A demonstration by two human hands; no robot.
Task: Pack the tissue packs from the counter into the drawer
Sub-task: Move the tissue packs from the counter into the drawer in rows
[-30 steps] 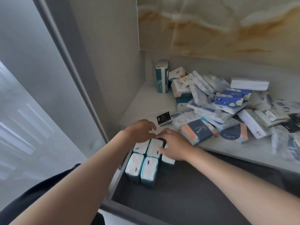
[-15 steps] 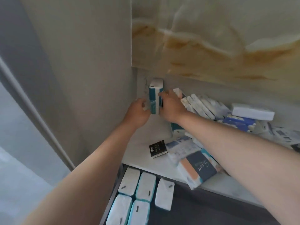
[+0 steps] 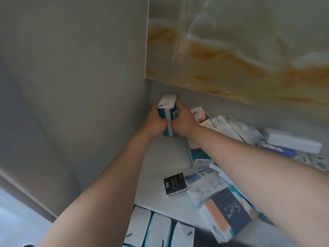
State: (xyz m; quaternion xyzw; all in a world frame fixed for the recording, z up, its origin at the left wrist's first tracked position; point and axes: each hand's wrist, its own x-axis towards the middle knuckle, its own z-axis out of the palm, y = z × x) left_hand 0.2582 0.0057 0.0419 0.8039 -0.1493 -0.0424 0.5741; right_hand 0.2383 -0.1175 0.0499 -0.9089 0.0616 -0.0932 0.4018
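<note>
Back in the counter [image 3: 165, 157] corner, your left hand [image 3: 154, 121] and right hand [image 3: 184, 122] clasp the upright teal tissue pack [image 3: 166, 108] between curled fingers, one per side, probably to carry it steadily to the drawer [image 3: 204, 241].

Bare forearms [image 3: 106, 175]; dark garment sliver [image 3: 28, 245] — bottom-left

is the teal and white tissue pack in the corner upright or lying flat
Upright: the tall teal-and-white tissue pack is on end, white top up, left hand and right hand gripping its sides.
</note>
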